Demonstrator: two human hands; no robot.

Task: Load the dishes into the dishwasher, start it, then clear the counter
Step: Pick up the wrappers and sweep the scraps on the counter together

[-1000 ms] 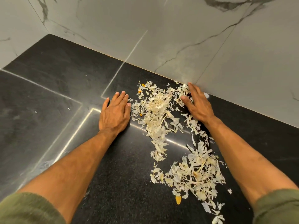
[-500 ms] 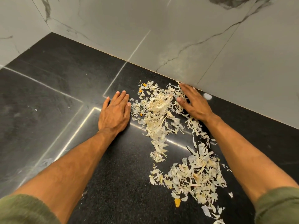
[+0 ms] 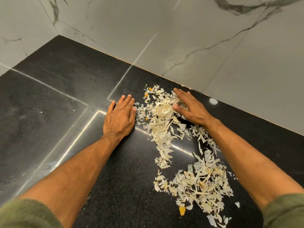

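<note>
Our left hand (image 3: 120,115) lies flat, fingers straight, on the black tabletop (image 3: 65,96), just left of the far heap (image 3: 160,120) of pale peels. Our right hand (image 3: 190,107), fingers spread and holding nothing, presses on that heap. A second heap (image 3: 202,183) lies nearer.

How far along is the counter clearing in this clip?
Done: cannot tell for the dishes; no dishwasher in view. In hand: left hand lies flat beside the far peel pile, right hand rests on it from the wall side, both on the black counter. Left: the near peel pile, an orange scrap at its edge and a white spot by the wall.
</note>
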